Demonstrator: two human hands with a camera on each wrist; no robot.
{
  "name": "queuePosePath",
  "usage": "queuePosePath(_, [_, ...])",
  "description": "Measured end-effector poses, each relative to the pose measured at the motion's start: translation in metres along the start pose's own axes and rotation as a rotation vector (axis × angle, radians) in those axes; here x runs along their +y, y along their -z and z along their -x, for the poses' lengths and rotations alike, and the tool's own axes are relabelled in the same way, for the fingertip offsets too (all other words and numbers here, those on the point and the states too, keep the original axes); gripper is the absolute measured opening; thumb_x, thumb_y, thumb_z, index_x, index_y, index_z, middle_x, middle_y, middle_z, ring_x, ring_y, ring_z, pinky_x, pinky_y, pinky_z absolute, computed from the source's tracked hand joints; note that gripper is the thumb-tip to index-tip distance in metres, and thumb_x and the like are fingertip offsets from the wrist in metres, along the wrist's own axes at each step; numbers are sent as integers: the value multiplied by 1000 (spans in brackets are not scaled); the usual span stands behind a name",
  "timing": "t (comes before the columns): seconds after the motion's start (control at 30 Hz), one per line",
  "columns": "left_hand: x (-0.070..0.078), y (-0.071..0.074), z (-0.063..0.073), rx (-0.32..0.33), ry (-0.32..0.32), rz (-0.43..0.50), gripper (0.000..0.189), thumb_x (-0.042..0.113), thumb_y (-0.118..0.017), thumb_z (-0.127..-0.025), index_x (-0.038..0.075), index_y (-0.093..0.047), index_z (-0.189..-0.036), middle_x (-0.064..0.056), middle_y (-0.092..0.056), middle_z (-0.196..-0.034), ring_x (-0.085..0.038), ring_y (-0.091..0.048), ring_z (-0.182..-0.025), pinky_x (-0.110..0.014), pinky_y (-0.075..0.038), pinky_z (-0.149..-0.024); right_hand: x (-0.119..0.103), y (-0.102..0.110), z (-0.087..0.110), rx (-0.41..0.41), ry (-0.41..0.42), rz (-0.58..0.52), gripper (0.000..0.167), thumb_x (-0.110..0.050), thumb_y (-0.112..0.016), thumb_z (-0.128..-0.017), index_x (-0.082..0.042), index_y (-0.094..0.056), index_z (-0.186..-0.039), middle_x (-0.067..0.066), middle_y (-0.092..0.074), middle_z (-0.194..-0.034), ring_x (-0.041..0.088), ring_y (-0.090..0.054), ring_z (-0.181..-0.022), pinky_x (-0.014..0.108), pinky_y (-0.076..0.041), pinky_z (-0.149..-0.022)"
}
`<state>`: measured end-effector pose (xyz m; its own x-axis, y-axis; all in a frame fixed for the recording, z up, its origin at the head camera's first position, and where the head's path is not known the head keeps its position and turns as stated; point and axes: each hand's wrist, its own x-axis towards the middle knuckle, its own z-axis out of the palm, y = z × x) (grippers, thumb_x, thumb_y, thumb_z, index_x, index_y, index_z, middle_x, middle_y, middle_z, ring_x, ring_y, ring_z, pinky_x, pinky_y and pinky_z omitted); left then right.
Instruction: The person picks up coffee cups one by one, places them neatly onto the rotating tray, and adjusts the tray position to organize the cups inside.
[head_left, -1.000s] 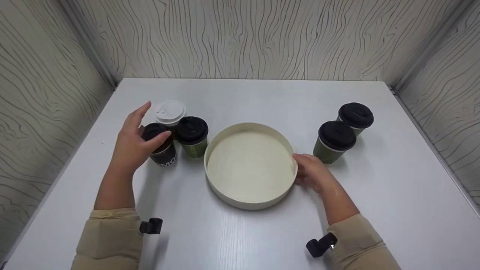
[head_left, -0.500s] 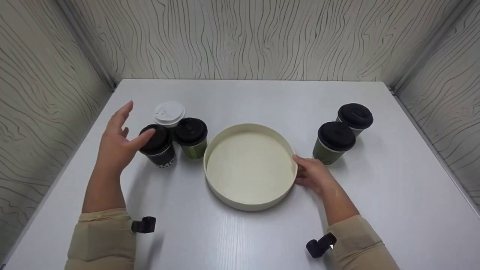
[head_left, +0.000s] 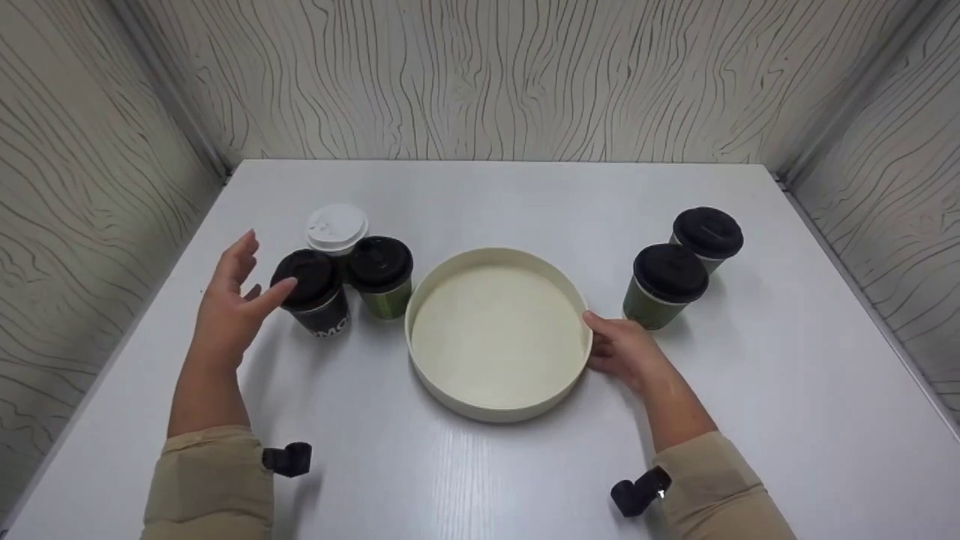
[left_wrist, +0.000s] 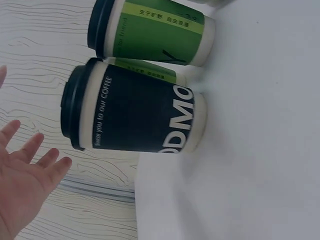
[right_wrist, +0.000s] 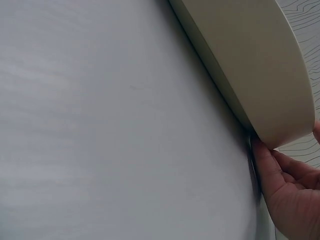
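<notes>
A round cream tray (head_left: 499, 337) with a low wall sits mid-table. My right hand (head_left: 626, 349) holds its right side, thumb at the rim and fingers low against the wall; the right wrist view shows those fingertips (right_wrist: 262, 150) right at the tray's (right_wrist: 260, 70) bottom edge. My left hand (head_left: 229, 315), fingers spread, is left of a black-sleeved coffee cup (head_left: 319, 311), its thumb overlapping the black lid in the head view. In the left wrist view the open palm (left_wrist: 25, 185) is apart from this upright cup (left_wrist: 140, 115).
Behind the black-sleeved cup stands a white-lidded cup (head_left: 337, 225), and right of it a green cup (head_left: 386, 296) with black lid, close to the tray. Two more black-lidded cups, one green (head_left: 652, 304) and one behind (head_left: 709, 232), stand at right. Patterned walls (head_left: 480, 82) enclose the table.
My left hand has shifted left from over the black-sleeved cup, then dropped slightly toward me. The right hand keeps its hold, and the tray and cups stay in place.
</notes>
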<state>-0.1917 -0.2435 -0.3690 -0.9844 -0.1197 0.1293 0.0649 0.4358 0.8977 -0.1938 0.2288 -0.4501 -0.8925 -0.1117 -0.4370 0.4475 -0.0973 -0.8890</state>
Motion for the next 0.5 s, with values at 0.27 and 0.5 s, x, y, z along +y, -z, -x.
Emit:
queuePosePath(0.27, [-19, -6, 6, -6, 59, 39, 89, 32, -71, -79, 27, -14, -147, -3, -13, -152, -24, -15, -138, -45, -25, -107, 2, -1, 0, 26, -9, 17, 61, -33, -58, -89, 13, -40, -125, 9, -65, -88, 17, -63, -82, 31, -52, -76])
queuePosePath(0.5, [-31, -10, 8, -29, 82, 65, 94, 33, -73, -77, 25, -12, -147, -6, -14, -152, -27, -16, -138, -45, -26, -107, 2, -1, -1, 19, -2, 11, 60, -33, -58, -90, 12, -40, -126, 10, -66, -92, 17, -63, -85, 31, -51, -77])
